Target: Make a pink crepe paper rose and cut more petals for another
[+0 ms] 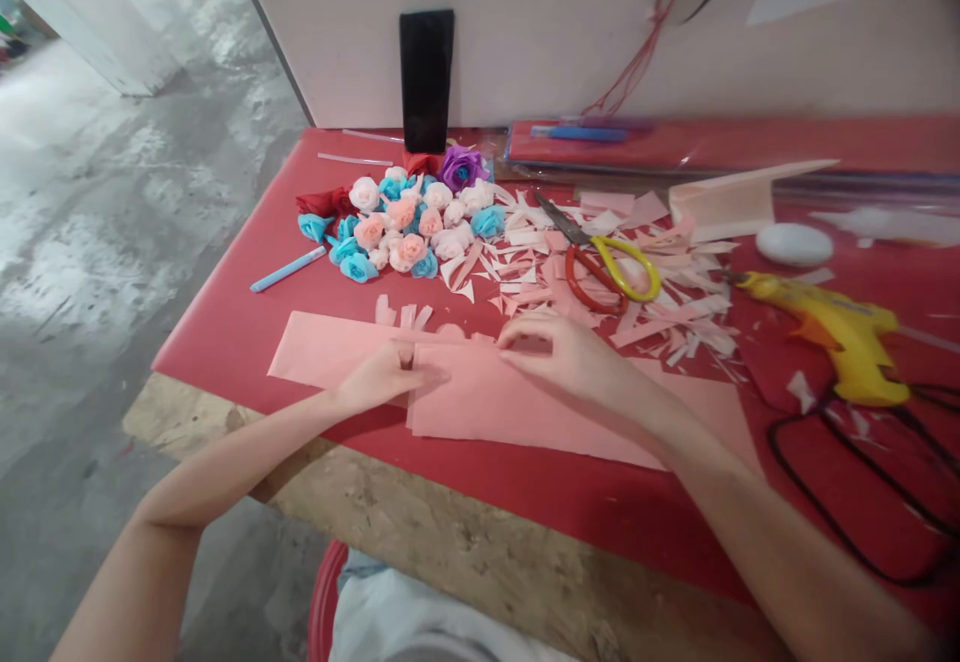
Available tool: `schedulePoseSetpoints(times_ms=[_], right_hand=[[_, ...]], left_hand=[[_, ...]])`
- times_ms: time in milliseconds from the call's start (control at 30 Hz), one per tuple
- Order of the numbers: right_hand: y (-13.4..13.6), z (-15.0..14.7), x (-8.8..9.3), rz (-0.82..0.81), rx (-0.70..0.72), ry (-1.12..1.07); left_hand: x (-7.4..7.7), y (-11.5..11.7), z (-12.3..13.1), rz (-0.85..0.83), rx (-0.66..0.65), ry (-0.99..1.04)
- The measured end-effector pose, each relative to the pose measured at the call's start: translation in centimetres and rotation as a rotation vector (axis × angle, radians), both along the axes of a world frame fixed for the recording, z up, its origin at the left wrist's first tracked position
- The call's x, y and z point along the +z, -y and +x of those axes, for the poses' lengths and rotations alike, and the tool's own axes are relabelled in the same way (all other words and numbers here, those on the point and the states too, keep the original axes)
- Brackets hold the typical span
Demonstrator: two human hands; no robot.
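A folded strip of pink crepe-like paper (pixel 480 402) lies in front of me, stacked in layers over another pink strip (pixel 315 347) that runs out on both sides. At the folded paper's left edge, my left hand (pixel 379 377) is closed, thumb on top. My right hand (pixel 559 350) pinches the upper edge with thumb and fingertips together. Small pink paper pieces (pixel 405 314) lie just beyond the strip. Past my right hand, scissors (pixel 600 252) with one yellow and one red handle rest on a heap of pink paper scraps (pixel 525 242).
Paper roses (pixel 409 217) in pink, white, blue, red and purple lie at the back. A black phone (pixel 426 82) leans on the wall. To the right are a yellow glue gun (pixel 832 327) with a black cable (pixel 817 512) and a white oval object (pixel 793 243). A blue pen (pixel 289 269) lies left.
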State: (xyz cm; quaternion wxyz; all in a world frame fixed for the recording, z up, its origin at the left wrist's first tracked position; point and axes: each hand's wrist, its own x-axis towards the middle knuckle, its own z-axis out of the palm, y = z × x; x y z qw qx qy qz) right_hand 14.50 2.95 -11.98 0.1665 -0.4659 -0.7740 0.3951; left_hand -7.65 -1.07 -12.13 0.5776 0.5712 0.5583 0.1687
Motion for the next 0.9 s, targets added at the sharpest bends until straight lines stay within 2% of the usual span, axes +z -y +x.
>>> schedulePoseSetpoints(times_ms=[267,533,800,900], right_hand=[[0.3,-0.4,-0.7,-0.073,-0.046,-0.019],[0.4,-0.6,-0.2,-0.115,-0.045,-0.021],[0.4,-0.6,0.7,-0.120,-0.110,-0.103],[0.2,-0.6,0.8,-0.098,-0.148,-0.141]], left_hand=[[0.1,0.1,-0.1,-0.013,0.026,0.032],[-0.3,0.0,-0.3,-0.079,0.041,0.144],[-0.1,0.0,-0.1,-0.064,0.146,0.150],[0.0,0.2,-0.1,-0.149,0.149,0.179]])
